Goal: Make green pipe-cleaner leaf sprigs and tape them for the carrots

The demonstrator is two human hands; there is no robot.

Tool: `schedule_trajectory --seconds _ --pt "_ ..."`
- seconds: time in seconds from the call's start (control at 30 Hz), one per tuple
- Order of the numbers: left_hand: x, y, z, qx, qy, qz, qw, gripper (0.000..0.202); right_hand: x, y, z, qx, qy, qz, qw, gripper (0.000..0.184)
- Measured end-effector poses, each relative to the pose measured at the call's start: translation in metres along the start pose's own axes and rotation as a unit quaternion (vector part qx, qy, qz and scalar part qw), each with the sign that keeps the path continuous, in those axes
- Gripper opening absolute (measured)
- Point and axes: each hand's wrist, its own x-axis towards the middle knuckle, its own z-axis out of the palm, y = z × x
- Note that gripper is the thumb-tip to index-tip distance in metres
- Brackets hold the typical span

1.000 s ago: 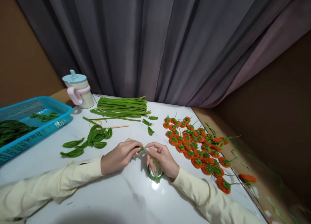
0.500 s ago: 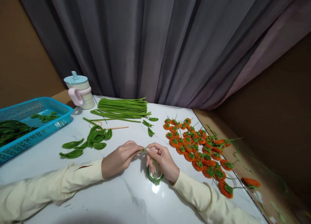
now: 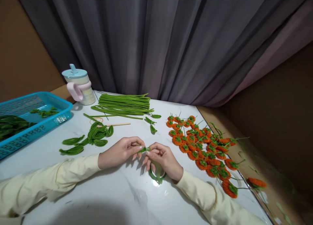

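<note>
Above the white table, my left hand [image 3: 122, 152] and my right hand [image 3: 165, 160] meet at their fingertips. Both are closed in a pinch on a small green pipe-cleaner leaf [image 3: 144, 150], mostly covered by the fingers. Just below my right hand is a roll of green tape [image 3: 157, 180], partly hidden by it; a pale green strip shows near the roll. Left of my left hand lies a pile of looped green pipe-cleaner leaves [image 3: 94, 135]. Several small green leaves [image 3: 153, 129] rest on the table beyond my hands.
Many orange pipe-cleaner persimmons [image 3: 201, 163] with green tops cover the table's right side, one beyond its edge. A bundle of green pipe cleaners [image 3: 124, 103] lies at the back. A thin wooden stick [image 3: 118, 124], a lidded cup [image 3: 80, 85] and a blue basket [image 3: 52, 120] are on the left.
My left hand has turned and its fingers have opened out a little, showing more of the green leaf between the hands. The view has shifted slightly.
</note>
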Motion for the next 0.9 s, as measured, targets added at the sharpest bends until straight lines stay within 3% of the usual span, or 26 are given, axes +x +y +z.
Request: schedule_trajectory --seconds 0.2,0.27,0.43,0.9 --pt "0.0 -0.002 0.0 0.043 0.018 0.013 0.999 0.021 -0.001 -0.002 0.001 0.023 -0.008 0.005 1.0 0.035" --pt "-0.001 -0.002 0.0 0.12 0.032 0.054 0.991 0.02 0.0 -0.002 0.002 0.033 -0.002 0.0 0.999 0.035" --pt "-0.005 -0.009 0.0 0.287 0.051 0.191 0.937 0.02 0.001 -0.002 0.002 0.023 -0.001 -0.026 0.999 0.032" --pt "-0.005 -0.019 0.001 0.327 0.053 0.292 0.897 0.03 0.001 0.002 -0.001 0.037 0.015 -0.042 0.998 0.028"
